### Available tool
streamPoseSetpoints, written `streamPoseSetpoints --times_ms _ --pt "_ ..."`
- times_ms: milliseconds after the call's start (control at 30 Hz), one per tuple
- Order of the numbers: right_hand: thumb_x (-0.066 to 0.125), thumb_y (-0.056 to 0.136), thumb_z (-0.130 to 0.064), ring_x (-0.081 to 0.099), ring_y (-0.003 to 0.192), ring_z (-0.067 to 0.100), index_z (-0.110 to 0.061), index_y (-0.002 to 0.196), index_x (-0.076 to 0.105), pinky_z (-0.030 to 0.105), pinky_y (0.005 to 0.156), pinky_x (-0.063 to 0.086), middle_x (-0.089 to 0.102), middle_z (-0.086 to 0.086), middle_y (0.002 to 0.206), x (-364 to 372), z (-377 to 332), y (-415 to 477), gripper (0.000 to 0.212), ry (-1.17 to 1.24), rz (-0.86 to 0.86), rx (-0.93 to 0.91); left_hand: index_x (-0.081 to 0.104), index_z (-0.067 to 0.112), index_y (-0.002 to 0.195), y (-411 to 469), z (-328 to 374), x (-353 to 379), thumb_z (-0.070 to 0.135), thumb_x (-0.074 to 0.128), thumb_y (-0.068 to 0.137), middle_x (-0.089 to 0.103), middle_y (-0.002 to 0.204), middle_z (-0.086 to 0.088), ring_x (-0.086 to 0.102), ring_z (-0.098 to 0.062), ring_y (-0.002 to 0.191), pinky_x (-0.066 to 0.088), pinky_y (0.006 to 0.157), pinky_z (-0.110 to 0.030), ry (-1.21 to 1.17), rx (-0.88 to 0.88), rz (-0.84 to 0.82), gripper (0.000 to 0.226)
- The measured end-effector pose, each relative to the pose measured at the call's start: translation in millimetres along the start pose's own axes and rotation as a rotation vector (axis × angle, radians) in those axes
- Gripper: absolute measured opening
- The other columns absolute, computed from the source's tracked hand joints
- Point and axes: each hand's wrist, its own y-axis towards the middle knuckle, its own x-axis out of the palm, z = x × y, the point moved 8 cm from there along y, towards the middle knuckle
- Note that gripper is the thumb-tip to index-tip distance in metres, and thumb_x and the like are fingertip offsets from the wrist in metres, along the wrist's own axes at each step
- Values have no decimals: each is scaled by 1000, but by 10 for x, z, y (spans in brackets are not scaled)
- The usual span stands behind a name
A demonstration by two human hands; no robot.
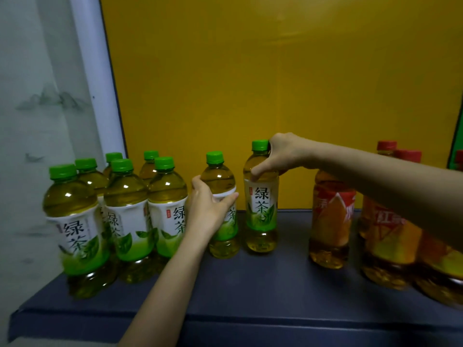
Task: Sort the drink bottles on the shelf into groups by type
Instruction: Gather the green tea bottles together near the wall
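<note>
On the dark blue shelf, the left hand wraps its fingers around the middle of one green tea bottle. The right hand grips the shoulder of a second green tea bottle just beside it. Both stand upright between the green-capped cluster at left and the red-capped bottles at right.

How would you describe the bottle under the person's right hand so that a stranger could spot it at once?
Find the dark shelf before the yellow wall. Between the green-capped cluster and the red-capped bottles stand two green-capped bottles. It is the right-hand bottle, gripped near its neck by the right hand, label fully visible.
</note>
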Motion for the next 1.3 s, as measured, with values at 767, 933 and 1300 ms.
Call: streamPoseSetpoints --times_ms 767,933,1300 --pt "74 76 -28 52 119 19 -15 130 39 43 98 47 56 4 129 1337 830 -671 66 604 268 119 30 12 122 -375 -603 518 8 73 75 50 129 -10 51 -19 113 46 95 -35 -365 -187 -180 64" --pt "71 79 -27 52 120 21 -15 130 40 44 99 44 56 6 129 1365 891 -549 61 596 309 127 26 23 123 -308 -664 648 10 71 78 47 135 -7 49 -19 120 43 102 -43 -468 -192 -276 65" --pt "68 81 -16 38 129 25 -5 137 32 31 106 32 38 14 137 1264 727 -793 68 368 435 116 24 10 138 -568 -608 583 15 66 83 47 132 -4 45 -15 119 39 97 -26 -391 -273 -371 69"
